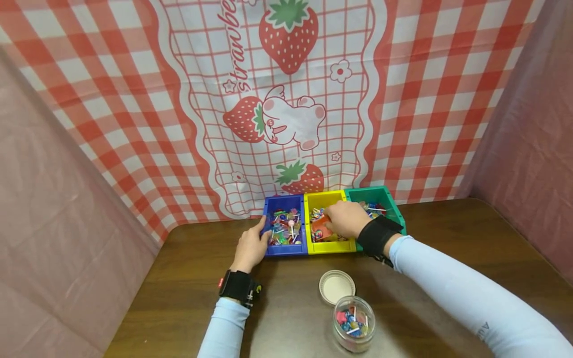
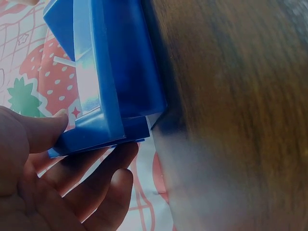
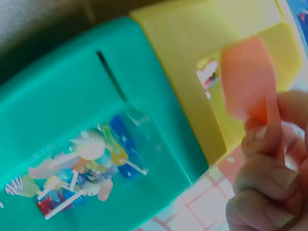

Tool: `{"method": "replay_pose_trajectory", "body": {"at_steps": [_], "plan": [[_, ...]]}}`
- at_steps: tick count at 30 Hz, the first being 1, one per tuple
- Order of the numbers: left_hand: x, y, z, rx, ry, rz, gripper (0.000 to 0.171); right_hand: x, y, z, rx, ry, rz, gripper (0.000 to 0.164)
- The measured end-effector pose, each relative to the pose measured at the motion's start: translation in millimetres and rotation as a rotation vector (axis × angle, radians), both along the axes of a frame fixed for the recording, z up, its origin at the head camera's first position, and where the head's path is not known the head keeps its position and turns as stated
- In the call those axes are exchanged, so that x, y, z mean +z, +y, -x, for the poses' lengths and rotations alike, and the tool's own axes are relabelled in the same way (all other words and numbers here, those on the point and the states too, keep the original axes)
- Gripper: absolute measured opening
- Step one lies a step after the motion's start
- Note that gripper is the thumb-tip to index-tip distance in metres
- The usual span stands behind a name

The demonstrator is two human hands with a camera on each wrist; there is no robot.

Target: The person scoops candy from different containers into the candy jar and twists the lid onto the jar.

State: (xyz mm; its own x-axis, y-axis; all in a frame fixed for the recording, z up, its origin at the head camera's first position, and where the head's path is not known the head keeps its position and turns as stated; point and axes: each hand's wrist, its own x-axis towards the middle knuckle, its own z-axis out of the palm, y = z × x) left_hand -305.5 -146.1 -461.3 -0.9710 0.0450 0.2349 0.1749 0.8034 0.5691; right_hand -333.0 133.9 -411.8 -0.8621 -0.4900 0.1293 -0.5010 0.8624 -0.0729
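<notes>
Three joined plastic bins stand in a row: a blue bin, a yellow bin and a green bin. My left hand grips the blue bin's left wall; in the left wrist view its thumb lies over the rim and its fingers sit outside. Inside the yellow bin, my right hand holds an orange scoop by its handle. The right wrist view shows fingers curled round that scoop. Small colourful candy-like pieces fill the bottom of the blue bin, and similar pieces lie in the green one.
Nearer me on the wooden table stands a clear jar with colourful pieces inside, its top uncovered. A round white lid lies just behind it. A red-checked strawberry curtain hangs directly behind the bins.
</notes>
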Motion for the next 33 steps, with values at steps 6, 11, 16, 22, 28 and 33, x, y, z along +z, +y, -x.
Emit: {"method": "replay_pose_trajectory", "body": {"at_steps": [6, 11, 16, 22, 28, 33], "plan": [[-0.2, -1, -0.2, 0.003, -0.014, -0.008, 0.051, 8.0, -2, 4.9, -0.020, -0.102, -0.021, 0.014], [0.9, 0, -0.9, 0.000, -0.008, -0.007, 0.051, 7.0, -4, 4.2, -0.084, -0.189, -0.017, 0.020], [2.2, 0, -2.3, -0.006, 0.016, 0.004, 0.050, -0.3, -4, 0.5, -0.139, -0.182, 0.025, 0.026], [1.8, 1, -2.3, -0.013, 0.016, 0.003, 0.051, -4.6, 0, -4.4, -0.174, -0.188, 0.103, 0.028], [-0.1, 1, -1.6, -0.001, 0.004, -0.007, 0.050, -3.3, 9, -6.5, -0.137, -0.183, 0.130, 0.031], [0.1, 2, -1.1, 0.005, -0.004, -0.011, 0.050, -2.7, 5, -7.1, -0.096, -0.148, 0.054, 0.024]]}}
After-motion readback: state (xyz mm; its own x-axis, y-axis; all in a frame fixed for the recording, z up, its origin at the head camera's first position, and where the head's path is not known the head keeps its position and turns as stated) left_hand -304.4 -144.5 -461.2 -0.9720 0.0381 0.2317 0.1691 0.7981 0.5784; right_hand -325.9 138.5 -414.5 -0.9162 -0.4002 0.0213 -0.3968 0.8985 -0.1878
